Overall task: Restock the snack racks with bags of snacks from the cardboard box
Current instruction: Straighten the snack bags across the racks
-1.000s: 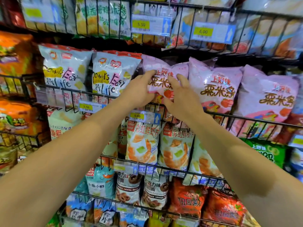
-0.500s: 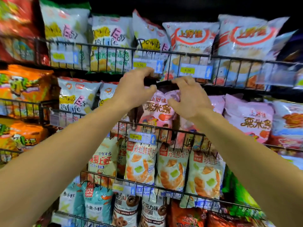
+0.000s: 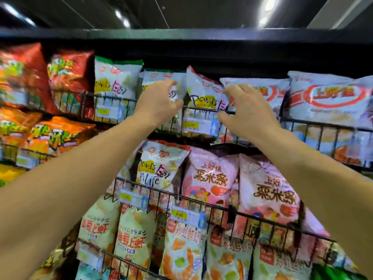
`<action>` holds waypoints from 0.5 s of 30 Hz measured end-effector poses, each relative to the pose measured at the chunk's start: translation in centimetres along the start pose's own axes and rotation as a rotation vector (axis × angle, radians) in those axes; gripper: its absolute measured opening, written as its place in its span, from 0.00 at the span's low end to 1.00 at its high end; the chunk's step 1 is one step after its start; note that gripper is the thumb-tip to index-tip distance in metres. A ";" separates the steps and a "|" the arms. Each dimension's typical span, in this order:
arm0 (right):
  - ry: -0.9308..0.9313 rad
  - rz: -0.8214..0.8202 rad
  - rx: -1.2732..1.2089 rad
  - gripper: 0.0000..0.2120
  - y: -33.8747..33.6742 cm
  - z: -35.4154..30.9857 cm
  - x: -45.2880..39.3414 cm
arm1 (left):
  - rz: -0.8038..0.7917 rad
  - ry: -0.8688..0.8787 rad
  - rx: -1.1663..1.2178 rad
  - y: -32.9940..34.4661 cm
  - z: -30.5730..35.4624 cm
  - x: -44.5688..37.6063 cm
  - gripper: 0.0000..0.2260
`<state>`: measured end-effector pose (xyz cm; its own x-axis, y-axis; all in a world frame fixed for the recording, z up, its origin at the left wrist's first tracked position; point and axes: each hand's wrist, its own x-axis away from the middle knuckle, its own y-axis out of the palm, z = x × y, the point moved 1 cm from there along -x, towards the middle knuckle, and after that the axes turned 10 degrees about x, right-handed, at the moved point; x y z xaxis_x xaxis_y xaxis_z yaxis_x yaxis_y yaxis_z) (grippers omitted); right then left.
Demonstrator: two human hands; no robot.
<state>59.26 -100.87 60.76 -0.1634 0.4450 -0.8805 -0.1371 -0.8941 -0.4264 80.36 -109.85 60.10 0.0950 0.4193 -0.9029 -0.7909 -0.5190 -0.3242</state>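
Both bare forearms reach up to the top rack. The left hand [image 3: 159, 102] and right hand [image 3: 247, 110] hover with fingers loosely spread, holding nothing. Between and just beyond them stands the tilted white snack bag [image 3: 201, 93], upright behind the wire rail [image 3: 203, 109].

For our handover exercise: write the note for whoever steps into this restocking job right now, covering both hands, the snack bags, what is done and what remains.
Left hand: raised at the top rack, fingers loosely curled, holding nothing.
Right hand: the same, empty.
Between them: a tilted white bag in the top rack, leaning against its neighbours.
Pink bags stand in the rack below.
The cardboard box is out of view.
Left: probably straighten the white bag, then fetch more bags.
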 end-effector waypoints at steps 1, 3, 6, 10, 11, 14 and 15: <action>0.008 0.013 0.010 0.27 0.2 -0.1 -0.9 | 0.008 0.004 0.005 0.1 -0.1 -1.1 0.25; 0.033 0.033 0.021 0.26 0.8 -0.1 -2.4 | 0.021 0.038 0.016 0.6 0.0 -3.3 0.24; 0.075 0.019 0.072 0.27 1.7 0.3 -4.9 | 0.009 0.084 0.057 1.8 0.3 -6.6 0.23; 0.154 -0.015 0.155 0.26 2.7 1.0 -7.7 | -0.040 0.199 -0.001 3.9 0.9 -10.3 0.27; 0.159 -0.017 0.167 0.27 3.0 1.1 -8.2 | -0.059 0.216 -0.022 4.4 1.1 -10.8 0.27; 0.109 -0.053 0.193 0.30 3.9 1.4 -9.6 | -0.120 0.227 -0.182 5.7 1.3 -11.6 0.29; 0.086 -0.094 0.217 0.32 4.1 1.5 -9.9 | -0.146 0.216 -0.229 6.0 1.2 -11.7 0.30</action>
<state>58.84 -108.88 68.07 -0.0571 0.5114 -0.8575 -0.3560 -0.8128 -0.4611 73.82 -117.01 69.09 0.3420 0.3470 -0.8733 -0.6057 -0.6291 -0.4872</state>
